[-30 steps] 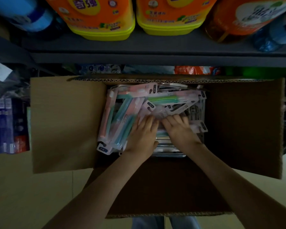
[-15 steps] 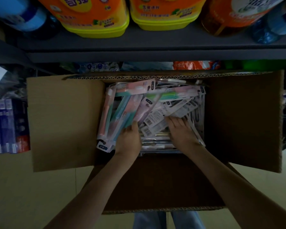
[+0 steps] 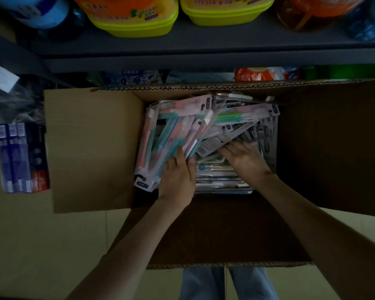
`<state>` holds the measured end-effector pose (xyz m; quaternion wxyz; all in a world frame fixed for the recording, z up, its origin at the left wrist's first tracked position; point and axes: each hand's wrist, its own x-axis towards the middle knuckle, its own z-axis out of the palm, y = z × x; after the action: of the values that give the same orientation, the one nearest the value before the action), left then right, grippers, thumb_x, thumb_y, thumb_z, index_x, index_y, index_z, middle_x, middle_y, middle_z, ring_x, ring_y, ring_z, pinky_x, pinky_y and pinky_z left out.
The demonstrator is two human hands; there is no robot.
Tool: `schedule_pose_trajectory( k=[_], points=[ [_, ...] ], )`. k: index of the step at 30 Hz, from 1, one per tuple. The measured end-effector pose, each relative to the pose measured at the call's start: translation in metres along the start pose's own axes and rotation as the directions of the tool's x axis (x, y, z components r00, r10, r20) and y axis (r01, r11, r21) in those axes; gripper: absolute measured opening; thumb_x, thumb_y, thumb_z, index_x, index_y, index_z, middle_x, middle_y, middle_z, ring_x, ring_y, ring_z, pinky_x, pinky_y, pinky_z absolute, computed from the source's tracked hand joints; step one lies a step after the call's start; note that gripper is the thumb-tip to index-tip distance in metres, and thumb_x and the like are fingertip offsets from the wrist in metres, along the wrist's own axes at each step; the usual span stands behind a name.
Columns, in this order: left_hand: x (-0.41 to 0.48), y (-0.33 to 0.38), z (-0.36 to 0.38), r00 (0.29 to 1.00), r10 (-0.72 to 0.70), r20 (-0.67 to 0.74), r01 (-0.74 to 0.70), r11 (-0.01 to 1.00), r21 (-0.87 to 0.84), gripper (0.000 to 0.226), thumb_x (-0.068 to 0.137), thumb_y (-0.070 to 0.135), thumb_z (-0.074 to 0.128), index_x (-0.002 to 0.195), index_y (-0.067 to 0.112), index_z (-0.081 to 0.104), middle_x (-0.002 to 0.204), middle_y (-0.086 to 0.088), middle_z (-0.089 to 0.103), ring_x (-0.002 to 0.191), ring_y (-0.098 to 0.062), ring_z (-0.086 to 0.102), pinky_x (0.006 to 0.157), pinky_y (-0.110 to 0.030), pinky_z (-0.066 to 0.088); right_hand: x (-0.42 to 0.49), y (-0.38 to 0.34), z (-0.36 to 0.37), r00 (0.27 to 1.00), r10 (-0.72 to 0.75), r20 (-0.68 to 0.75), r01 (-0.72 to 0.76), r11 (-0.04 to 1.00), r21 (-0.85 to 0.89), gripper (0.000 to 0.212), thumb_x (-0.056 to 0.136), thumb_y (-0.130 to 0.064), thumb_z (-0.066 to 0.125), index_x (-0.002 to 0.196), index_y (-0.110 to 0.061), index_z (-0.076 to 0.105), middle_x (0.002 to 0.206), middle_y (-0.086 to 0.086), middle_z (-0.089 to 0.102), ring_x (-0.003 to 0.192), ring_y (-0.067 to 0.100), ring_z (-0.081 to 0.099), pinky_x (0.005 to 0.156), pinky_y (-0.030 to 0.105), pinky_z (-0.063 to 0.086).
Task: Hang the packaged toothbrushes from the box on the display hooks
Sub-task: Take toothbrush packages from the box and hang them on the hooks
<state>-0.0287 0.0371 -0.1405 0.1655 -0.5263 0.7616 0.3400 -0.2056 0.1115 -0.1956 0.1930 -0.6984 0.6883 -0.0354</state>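
An open cardboard box (image 3: 91,148) stands on the floor below me, full of packaged toothbrushes. A tilted bundle of pink and teal toothbrush packs (image 3: 160,137) leans against the box's left inner side. My left hand (image 3: 178,176) grips the lower edge of this bundle, thumb on top and fingers hidden beneath. My right hand (image 3: 245,159) lies flat on the loose packs with barcode backs (image 3: 212,144) in the middle of the box, its fingers pointing left. Darker packs (image 3: 256,131) fill the right side. No display hooks are in view.
A grey shelf (image 3: 204,44) runs above the box and carries yellow and orange detergent bottles (image 3: 134,22). Blue toothpaste boxes (image 3: 17,156) stand at the left. The box's wide right flap (image 3: 333,148) is folded out. My legs (image 3: 227,282) show below the box.
My left hand slid left from the centre of the pile and took hold of the pink and teal bundle. My right hand moved right and spread over the barcode-backed packs.
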Motion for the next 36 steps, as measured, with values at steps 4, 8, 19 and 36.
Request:
schedule_pose_trajectory(
  k=[4, 8, 19, 36],
  points=[
    [-0.001, -0.003, -0.001, 1.0, 0.009, 0.015, -0.009, 1.0, -0.002, 0.058, 0.104, 0.038, 0.024, 0.152, 0.006, 0.015, 0.145, -0.019, 0.034, 0.13, -0.027, 0.036, 0.103, -0.037, 0.036, -0.009, 0.004, -0.001, 0.999, -0.033, -0.021, 0.035, 0.996, 0.086, 0.055, 0.052, 0.009, 0.078, 0.102, -0.012, 0.07, 0.1, 0.005, 0.068, 0.103, 0.025, 0.054, 0.088, 0.038, 0.041],
    [0.002, -0.009, 0.002, 0.999, 0.026, 0.04, -0.031, 0.992, 0.125, 0.054, 0.1, 0.046, 0.04, 0.139, 0.009, 0.032, 0.132, -0.014, 0.041, 0.119, -0.022, 0.043, 0.093, -0.029, 0.042, -0.02, -0.002, 0.004, 0.993, 0.036, 0.109, -0.035, 0.999, -0.005, 0.05, 0.06, -0.011, 0.083, 0.107, -0.021, 0.069, 0.11, 0.004, 0.06, 0.109, 0.023, 0.038, 0.096, 0.045, 0.028],
    [0.005, -0.005, 0.024, 0.999, 0.041, 0.016, -0.044, 0.881, 0.472, 0.063, 0.094, 0.037, 0.058, 0.139, 0.003, 0.03, 0.132, -0.013, 0.049, 0.112, -0.023, 0.057, 0.083, -0.03, 0.051, 0.017, -0.047, 0.012, 0.065, 0.876, 0.478, -0.89, -0.166, 0.425, 0.107, 0.08, -0.057, 0.064, 0.151, -0.014, -0.002, 0.156, 0.015, 0.008, 0.143, 0.031, 0.009, 0.114, 0.045, 0.014],
    [0.001, -0.017, 0.031, 0.989, 0.149, -0.019, -0.128, 0.904, 0.408, 0.062, 0.096, 0.039, 0.052, 0.143, 0.007, 0.027, 0.137, -0.012, 0.043, 0.122, -0.023, 0.05, 0.098, -0.031, 0.046, 0.034, -0.014, 0.03, -0.03, 0.919, 0.394, -0.876, -0.214, 0.433, 0.111, 0.082, -0.054, 0.064, 0.15, 0.0, -0.005, 0.156, 0.015, 0.014, 0.143, 0.031, 0.016, 0.115, 0.044, 0.013]
  ],
)
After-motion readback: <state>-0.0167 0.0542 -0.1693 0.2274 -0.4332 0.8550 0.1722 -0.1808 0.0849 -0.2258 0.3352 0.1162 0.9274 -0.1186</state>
